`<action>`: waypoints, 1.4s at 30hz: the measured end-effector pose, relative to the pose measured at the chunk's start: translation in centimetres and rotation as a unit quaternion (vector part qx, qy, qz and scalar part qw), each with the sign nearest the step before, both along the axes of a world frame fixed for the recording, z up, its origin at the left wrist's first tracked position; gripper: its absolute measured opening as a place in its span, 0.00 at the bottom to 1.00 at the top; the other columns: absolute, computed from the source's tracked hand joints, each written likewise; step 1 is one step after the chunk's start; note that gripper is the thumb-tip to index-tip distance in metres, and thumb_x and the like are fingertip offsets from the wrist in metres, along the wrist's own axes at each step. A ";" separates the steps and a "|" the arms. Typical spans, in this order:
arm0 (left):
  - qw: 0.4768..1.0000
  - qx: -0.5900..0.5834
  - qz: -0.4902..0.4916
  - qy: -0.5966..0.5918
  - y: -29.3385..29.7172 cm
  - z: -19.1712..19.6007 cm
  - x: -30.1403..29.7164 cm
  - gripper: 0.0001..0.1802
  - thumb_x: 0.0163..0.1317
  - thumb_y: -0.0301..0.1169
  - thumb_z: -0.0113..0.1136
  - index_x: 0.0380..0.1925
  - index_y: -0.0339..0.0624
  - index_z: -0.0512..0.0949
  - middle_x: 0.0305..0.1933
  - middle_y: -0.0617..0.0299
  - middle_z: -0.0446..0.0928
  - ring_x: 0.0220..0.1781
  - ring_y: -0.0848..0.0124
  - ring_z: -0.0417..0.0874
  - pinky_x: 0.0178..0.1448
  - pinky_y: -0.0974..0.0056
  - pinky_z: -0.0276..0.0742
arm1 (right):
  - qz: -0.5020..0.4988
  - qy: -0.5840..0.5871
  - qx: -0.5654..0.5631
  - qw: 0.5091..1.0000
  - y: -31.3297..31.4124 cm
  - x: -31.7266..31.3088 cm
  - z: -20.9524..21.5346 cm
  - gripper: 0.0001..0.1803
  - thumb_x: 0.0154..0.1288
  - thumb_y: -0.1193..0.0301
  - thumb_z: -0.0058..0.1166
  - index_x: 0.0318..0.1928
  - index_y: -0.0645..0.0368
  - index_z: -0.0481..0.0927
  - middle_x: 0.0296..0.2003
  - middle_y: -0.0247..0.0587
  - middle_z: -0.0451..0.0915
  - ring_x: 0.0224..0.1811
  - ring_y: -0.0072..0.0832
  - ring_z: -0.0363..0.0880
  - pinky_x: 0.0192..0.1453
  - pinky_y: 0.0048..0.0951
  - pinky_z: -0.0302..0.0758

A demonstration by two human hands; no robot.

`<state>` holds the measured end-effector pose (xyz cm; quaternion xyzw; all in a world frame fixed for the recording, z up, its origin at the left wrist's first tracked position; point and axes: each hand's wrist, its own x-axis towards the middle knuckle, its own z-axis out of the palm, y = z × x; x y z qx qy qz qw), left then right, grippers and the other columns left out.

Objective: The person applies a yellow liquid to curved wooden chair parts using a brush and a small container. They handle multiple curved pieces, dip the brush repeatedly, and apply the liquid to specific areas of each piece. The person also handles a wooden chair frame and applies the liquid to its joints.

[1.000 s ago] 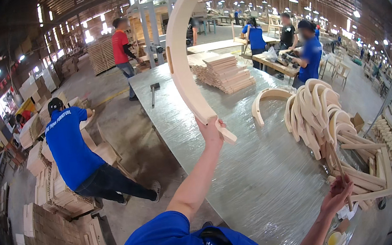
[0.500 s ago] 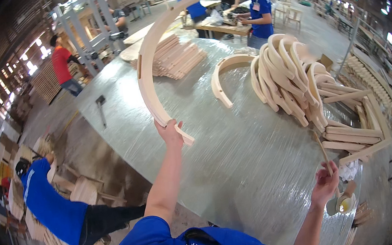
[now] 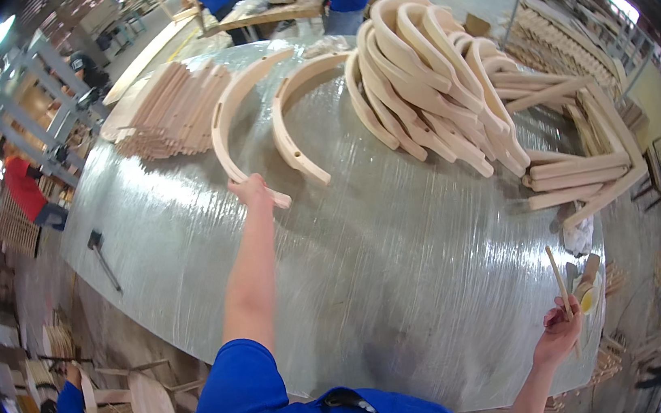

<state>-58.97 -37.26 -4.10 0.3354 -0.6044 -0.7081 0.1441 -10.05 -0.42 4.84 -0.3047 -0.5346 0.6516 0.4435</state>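
A person's left hand [image 3: 251, 189] closed around the near end of a curved wooden piece [image 3: 225, 129] over a shiny table [image 3: 358, 301], between stacked slats [image 3: 173, 110] and a second arc [image 3: 283, 130]; whether it touched the tabletop could not be told. The right hand [image 3: 561, 329] pinched a slim stick [image 3: 557, 274] near the table's right edge.

Big film-covered table [image 3: 389, 289] in front of me, glossy with reflections. Grey floor [image 3: 43, 276] around it. Wooden workbench [image 3: 284, 13] past my table's far edge. Lit lamp [image 3: 0, 36] upper left, glaring window [image 3: 621, 4] upper right.
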 end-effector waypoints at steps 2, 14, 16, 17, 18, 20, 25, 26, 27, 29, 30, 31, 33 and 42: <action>0.998 -0.044 0.026 0.029 -0.6 -1.0 -2.9 0.39 0.38 0.13 0.53 0.57 0.42 0.59 0.48 0.52 0.68 0.36 0.63 0.76 0.34 0.61 0.74 | 0.005 -0.005 -0.002 1.000 -0.2 -0.9 -0.7 0.20 0.69 0.60 0.41 0.52 0.61 0.72 0.38 0.41 0.78 0.27 0.21 0.72 0.31 0.20 0.66; 0.922 -0.256 -0.240 0.165 6.3 -2.5 -2.1 0.44 0.52 0.33 0.60 0.65 0.28 0.49 0.65 0.37 0.52 0.67 0.51 0.57 0.68 0.55 0.57 | 0.070 -0.052 0.013 0.996 -0.7 -7.6 -5.1 0.12 0.66 0.69 0.48 0.46 0.62 0.70 0.32 0.44 0.78 0.28 0.24 0.74 0.32 0.24 0.71; 0.920 -0.261 -0.242 0.164 8.6 -3.1 -0.6 0.44 0.53 0.31 0.59 0.65 0.29 0.47 0.66 0.36 0.50 0.67 0.49 0.57 0.69 0.54 0.55 | 0.089 -0.049 0.003 0.995 -1.2 -9.5 -5.2 0.11 0.66 0.69 0.48 0.44 0.61 0.70 0.30 0.43 0.78 0.28 0.25 0.74 0.32 0.24 0.71; 0.901 -0.334 -0.226 0.161 9.8 -3.1 -0.7 0.43 0.53 0.29 0.57 0.66 0.31 0.46 0.67 0.35 0.49 0.67 0.48 0.57 0.69 0.53 0.55 | 0.096 -0.063 0.008 0.993 -1.5 -10.1 -5.3 0.10 0.66 0.69 0.48 0.44 0.62 0.70 0.30 0.43 0.78 0.28 0.25 0.74 0.32 0.24 0.71; 0.877 -0.405 -0.205 0.157 10.4 -3.2 -1.0 0.43 0.53 0.27 0.56 0.67 0.33 0.46 0.67 0.34 0.48 0.67 0.46 0.58 0.69 0.53 0.54 | 0.109 -0.077 0.015 0.991 -1.6 -10.6 -5.2 0.10 0.66 0.70 0.48 0.44 0.62 0.70 0.30 0.43 0.78 0.28 0.26 0.74 0.32 0.25 0.71; 0.841 -0.508 -0.172 0.069 11.7 -3.6 -1.9 0.42 0.52 0.23 0.52 0.68 0.39 0.46 0.68 0.33 0.46 0.67 0.43 0.57 0.69 0.52 0.54 | 0.136 -0.086 0.040 0.986 -1.8 -11.6 -4.7 0.10 0.66 0.70 0.48 0.44 0.62 0.70 0.30 0.44 0.78 0.27 0.26 0.74 0.32 0.25 0.71; 0.893 -0.411 -0.168 0.071 9.7 -3.2 -1.7 0.43 0.48 0.18 0.46 0.68 0.48 0.51 0.68 0.30 0.44 0.70 0.39 0.51 0.70 0.48 0.51 | 0.202 -0.037 0.038 0.978 -2.4 -14.9 -2.5 0.09 0.67 0.72 0.47 0.43 0.64 0.71 0.31 0.45 0.79 0.26 0.27 0.74 0.32 0.25 0.71; 0.897 -0.400 -0.169 0.087 9.3 -2.7 -0.7 0.42 0.47 0.18 0.46 0.67 0.48 0.53 0.68 0.31 0.44 0.71 0.40 0.49 0.70 0.48 0.50 | 0.229 -0.029 0.048 0.972 -2.7 -15.9 -2.0 0.09 0.67 0.73 0.47 0.44 0.64 0.71 0.32 0.45 0.79 0.27 0.27 0.75 0.32 0.25 0.70; 0.899 -0.389 -0.172 0.104 9.1 -2.3 0.3 0.42 0.46 0.17 0.46 0.67 0.48 0.55 0.69 0.31 0.44 0.71 0.41 0.47 0.70 0.48 0.49 | 0.251 -0.022 0.057 0.966 -3.1 -16.9 -1.7 0.09 0.67 0.73 0.46 0.44 0.64 0.71 0.32 0.46 0.79 0.27 0.27 0.75 0.32 0.25 0.70; 0.905 -0.368 -0.160 0.143 8.0 -1.6 3.2 0.40 0.45 0.16 0.44 0.65 0.46 0.59 0.69 0.32 0.42 0.72 0.42 0.45 0.71 0.48 0.47 | 0.299 -0.018 0.088 0.950 -4.2 -19.7 -0.5 0.09 0.67 0.74 0.46 0.45 0.65 0.72 0.32 0.46 0.80 0.29 0.26 0.76 0.33 0.24 0.70; 0.907 -0.357 -0.153 0.161 7.3 -1.1 5.0 0.40 0.44 0.16 0.44 0.64 0.46 0.61 0.69 0.33 0.42 0.73 0.42 0.44 0.71 0.49 0.46 | 0.322 -0.022 0.111 0.940 -4.9 -21.5 0.4 0.09 0.67 0.74 0.46 0.45 0.65 0.72 0.33 0.46 0.80 0.29 0.25 0.76 0.33 0.23 0.70; 0.923 -0.315 -0.161 0.153 6.8 -0.3 7.0 0.40 0.44 0.16 0.43 0.63 0.45 0.62 0.70 0.34 0.41 0.73 0.43 0.43 0.72 0.50 0.45 | 0.339 -0.022 0.126 0.932 -5.6 -23.5 1.1 0.09 0.67 0.74 0.46 0.45 0.65 0.73 0.33 0.45 0.80 0.30 0.24 0.77 0.33 0.22 0.70; 0.949 -0.227 -0.171 0.134 5.5 2.1 11.9 0.39 0.43 0.15 0.42 0.62 0.44 0.64 0.70 0.36 0.40 0.74 0.45 0.40 0.72 0.51 0.43 | 0.371 -0.021 0.157 0.915 -7.6 -27.7 2.9 0.09 0.66 0.74 0.48 0.44 0.66 0.74 0.34 0.44 0.81 0.30 0.22 0.77 0.34 0.20 0.70; 0.950 -0.207 -0.195 0.132 0.8 3.8 22.9 0.37 0.48 0.14 0.48 0.62 0.48 0.63 0.73 0.46 0.41 0.75 0.56 0.41 0.71 0.54 0.46 | 0.535 -0.032 0.321 0.781 -22.7 -43.5 4.5 0.13 0.65 0.67 0.53 0.40 0.66 0.77 0.30 0.38 0.80 0.30 0.19 0.76 0.36 0.20 0.72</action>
